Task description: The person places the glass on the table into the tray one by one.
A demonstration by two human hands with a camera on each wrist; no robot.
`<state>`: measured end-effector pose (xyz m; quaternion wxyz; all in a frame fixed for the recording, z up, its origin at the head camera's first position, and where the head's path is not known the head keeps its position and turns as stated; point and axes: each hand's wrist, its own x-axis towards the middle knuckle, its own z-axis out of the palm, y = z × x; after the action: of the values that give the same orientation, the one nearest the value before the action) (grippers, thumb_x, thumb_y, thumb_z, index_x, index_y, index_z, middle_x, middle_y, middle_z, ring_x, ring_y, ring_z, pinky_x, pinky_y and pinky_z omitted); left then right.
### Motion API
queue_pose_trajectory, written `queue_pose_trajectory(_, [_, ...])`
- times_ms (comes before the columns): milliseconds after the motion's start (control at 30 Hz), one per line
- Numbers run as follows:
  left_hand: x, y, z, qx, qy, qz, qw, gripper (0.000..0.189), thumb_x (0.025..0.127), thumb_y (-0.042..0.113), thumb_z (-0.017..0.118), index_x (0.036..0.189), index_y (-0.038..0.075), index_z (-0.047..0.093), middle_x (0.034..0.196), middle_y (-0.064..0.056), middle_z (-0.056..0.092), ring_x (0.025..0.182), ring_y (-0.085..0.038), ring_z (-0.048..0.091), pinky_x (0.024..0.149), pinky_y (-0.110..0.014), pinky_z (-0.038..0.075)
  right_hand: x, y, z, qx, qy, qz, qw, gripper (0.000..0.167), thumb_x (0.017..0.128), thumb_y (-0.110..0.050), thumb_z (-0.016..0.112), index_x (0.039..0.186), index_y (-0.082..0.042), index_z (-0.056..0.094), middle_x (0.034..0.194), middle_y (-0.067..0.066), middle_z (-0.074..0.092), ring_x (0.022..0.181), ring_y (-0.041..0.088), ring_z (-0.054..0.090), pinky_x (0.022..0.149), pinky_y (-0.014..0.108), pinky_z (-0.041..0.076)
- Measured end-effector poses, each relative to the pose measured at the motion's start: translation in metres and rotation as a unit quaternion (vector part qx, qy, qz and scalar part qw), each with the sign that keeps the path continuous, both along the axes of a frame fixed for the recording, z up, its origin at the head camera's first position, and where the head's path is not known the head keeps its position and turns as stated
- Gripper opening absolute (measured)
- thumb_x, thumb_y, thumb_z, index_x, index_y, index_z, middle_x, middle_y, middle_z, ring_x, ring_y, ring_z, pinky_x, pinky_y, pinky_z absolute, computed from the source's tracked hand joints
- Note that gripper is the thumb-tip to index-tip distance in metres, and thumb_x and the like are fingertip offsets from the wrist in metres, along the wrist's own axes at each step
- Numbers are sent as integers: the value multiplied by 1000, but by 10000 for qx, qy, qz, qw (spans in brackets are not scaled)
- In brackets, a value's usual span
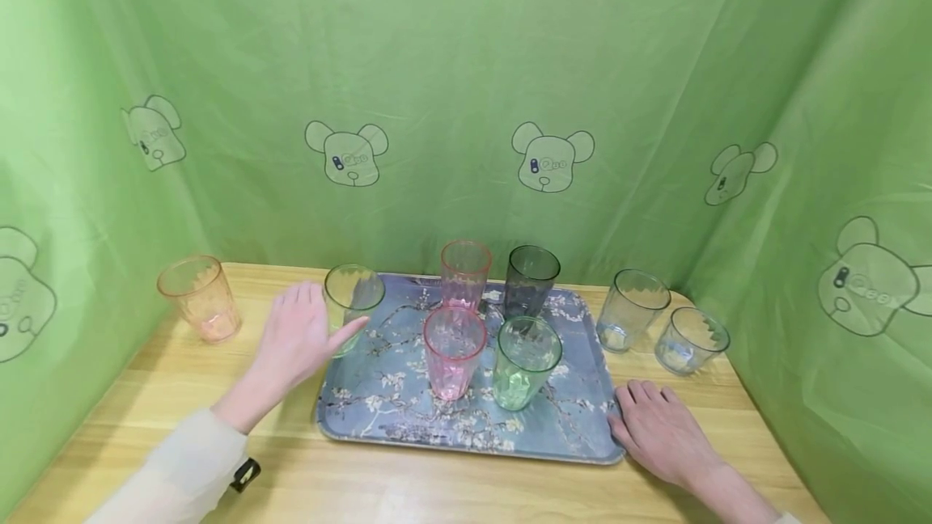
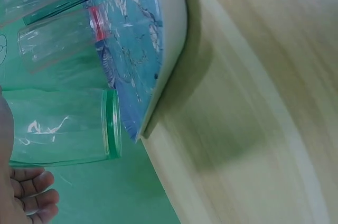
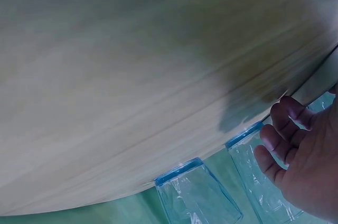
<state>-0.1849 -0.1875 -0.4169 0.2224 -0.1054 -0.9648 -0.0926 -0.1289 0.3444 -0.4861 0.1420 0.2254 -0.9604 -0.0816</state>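
Note:
My left hand (image 1: pixel 294 336) is beside a yellow-green drinking glass (image 1: pixel 355 288) at the tray's left edge. The thumb reaches across the near side of that glass, while the other fingers stay apart from it in the left wrist view, loosely bent. Whether the palm touches the glass cannot be made out. My right hand (image 1: pixel 661 433) lies by the right rim of a blue blossom-patterned tray (image 1: pixel 393 407), its thumb at the rim, its fingers loosely bent around nothing. On the tray stand two pink glasses (image 1: pixel 453 366), a green glass (image 1: pixel 515 378) and a dark grey glass (image 1: pixel 532 289).
An orange glass (image 1: pixel 207 310) stands at the table's far left. Right of the tray are a taller clear glass (image 1: pixel 628 315) and a shorter bluish glass (image 1: pixel 688 346). Green curtains (image 1: pixel 451 63) enclose the wooden table (image 1: pixel 379 483) at the back and sides.

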Motion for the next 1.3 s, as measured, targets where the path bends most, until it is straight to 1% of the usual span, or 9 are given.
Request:
queue_pose_trajectory(100, [-4, 5, -1, -24, 66, -52, 10000, 75, 92, 66, 68, 99, -8, 59, 91, -18, 58, 85, -32, 54, 79, -44, 47, 0, 0, 0, 13, -13, 2, 10000, 26, 94, -36, 69, 101, -12, 60, 88, 2, 56, 84, 20, 54, 71, 38, 42])
queue_pose_trajectory(267, [-13, 13, -2, -17, 140, -132, 9998, 73, 92, 66, 68, 98, -6, 58, 91, -18, 59, 84, -31, 52, 77, -41, 45, 0, 1, 0, 14, -38, 3, 10000, 26, 95, -36, 69, 101, -12, 60, 88, 2, 55, 84, 20, 54, 71, 38, 42])
queue_pose_trajectory(367, [-18, 17, -3, 38, 114, -161, 9998, 72, 92, 65, 68, 100, -6, 58, 93, -19, 60, 85, -31, 52, 78, -41, 46, -1, 1, 0, 13, 7, 24, 10000, 26, 94, -35, 69, 99, -12, 59, 87, 1, 54, 83, 20, 54, 71, 38, 41])
queue_pose_trajectory(600, [-28, 25, -8, 297, -30, -207, 9993, 76, 95, 64, 64, 112, -10, 59, 102, -23, 63, 91, -33, 55, 84, -44, 49, -1, 1, 0, 39, 52, 36, 10000, 26, 94, -36, 69, 98, -13, 58, 86, 1, 53, 82, 20, 53, 70, 37, 41])
queue_pose_trajectory(833, [-38, 31, -14, 456, -195, -168, 9986, 76, 96, 65, 62, 112, -9, 58, 101, -22, 62, 91, -32, 53, 82, -42, 47, -1, 1, -1, 79, 89, 48, 9999, 26, 94, -36, 69, 98, -13, 58, 85, 1, 53, 82, 20, 52, 69, 37, 41])
queue_pose_trajectory(967, [-46, 36, -19, 538, -219, -176, 9982, 79, 97, 66, 61, 116, -11, 58, 102, -22, 61, 93, -33, 54, 85, -44, 48, -2, 1, -1, 69, 108, 69, 9999, 26, 94, -36, 69, 99, -12, 58, 86, 1, 53, 82, 20, 52, 69, 37, 41])
queue_pose_trajectory(1167, [-57, 45, -20, 433, -183, -280, 9985, 72, 96, 66, 61, 108, -6, 58, 95, -16, 58, 86, -28, 48, 79, -39, 43, -1, 0, 0, 55, 40, 18, 10000, 26, 94, -36, 69, 98, -12, 58, 87, 2, 55, 84, 21, 54, 71, 39, 42])
queue_pose_trajectory(1300, [-65, 49, -21, 385, -263, -339, 9983, 70, 98, 66, 59, 106, -3, 57, 94, -14, 55, 86, -27, 46, 80, -37, 41, -1, -1, 0, 45, -19, -37, 10000, 26, 95, -35, 69, 99, -12, 58, 88, 2, 55, 84, 21, 55, 72, 40, 43])
